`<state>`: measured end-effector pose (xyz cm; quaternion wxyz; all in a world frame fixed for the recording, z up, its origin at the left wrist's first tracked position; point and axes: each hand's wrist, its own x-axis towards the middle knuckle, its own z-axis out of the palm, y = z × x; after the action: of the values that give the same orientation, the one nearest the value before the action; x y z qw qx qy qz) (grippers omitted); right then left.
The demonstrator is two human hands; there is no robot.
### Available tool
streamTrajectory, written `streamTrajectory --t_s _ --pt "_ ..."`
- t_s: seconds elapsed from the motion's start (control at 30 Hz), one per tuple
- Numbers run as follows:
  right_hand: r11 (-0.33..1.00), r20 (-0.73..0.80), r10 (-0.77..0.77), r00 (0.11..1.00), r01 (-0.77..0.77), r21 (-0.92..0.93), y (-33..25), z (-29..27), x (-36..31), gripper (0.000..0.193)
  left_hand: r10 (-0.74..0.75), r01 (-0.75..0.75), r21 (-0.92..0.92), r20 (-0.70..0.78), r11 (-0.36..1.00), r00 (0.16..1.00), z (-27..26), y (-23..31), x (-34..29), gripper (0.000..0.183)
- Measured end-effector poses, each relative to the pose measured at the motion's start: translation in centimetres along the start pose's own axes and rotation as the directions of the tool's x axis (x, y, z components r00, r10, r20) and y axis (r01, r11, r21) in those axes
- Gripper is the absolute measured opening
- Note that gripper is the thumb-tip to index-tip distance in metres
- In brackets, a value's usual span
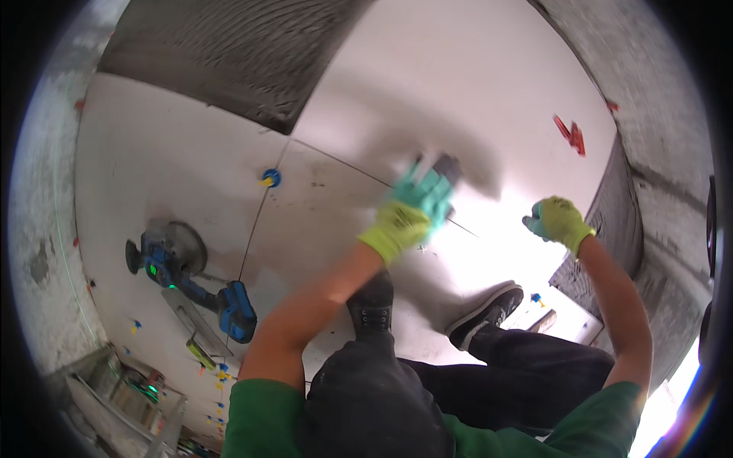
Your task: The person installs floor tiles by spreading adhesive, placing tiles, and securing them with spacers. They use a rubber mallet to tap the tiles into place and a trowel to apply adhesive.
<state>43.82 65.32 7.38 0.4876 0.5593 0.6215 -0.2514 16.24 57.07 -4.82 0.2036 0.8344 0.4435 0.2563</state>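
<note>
My left hand, in a yellow-green glove with teal fingers, presses down over a dark grey block on the light tile. Motion blurs its fingers, and the hand covers most of the block, so its exact kind is unclear. Further right, my right hand wears a matching glove and hovers above the tiles, its fingers curled closed. Whatever it may hold is hidden. Below the left hand, a joint runs between the large far tile and the nearer tile.
Ridged grey adhesive covers the floor at the far left. A blue cordless tool with a round suction pad lies left. A blue-and-yellow levelling spacer sits in a joint. Red wedges lie at right. My shoes stand on the tiles.
</note>
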Motion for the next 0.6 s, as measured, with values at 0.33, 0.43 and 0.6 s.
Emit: streamTrajectory --t_s 0.33,0.43,0.6 --pt "0.921 -0.243 0.009 0.97 0.086 0.379 3.7 -0.8 -2.0 0.036 -0.201 0.172 0.272 0.081 0.947 0.976 0.8 -2.9 -1.7 0.079" --pt "0.925 -0.366 -0.075 0.928 0.202 0.322 3.7 -0.8 -2.0 0.036 -0.176 0.138 0.249 0.139 0.959 0.975 3.3 0.5 -1.2 0.079" --pt "0.849 -0.491 -0.091 0.867 0.325 0.417 7.7 2.5 -4.5 0.037 0.079 -0.112 0.112 0.26 0.987 0.962 6.1 3.9 -0.5 0.077"
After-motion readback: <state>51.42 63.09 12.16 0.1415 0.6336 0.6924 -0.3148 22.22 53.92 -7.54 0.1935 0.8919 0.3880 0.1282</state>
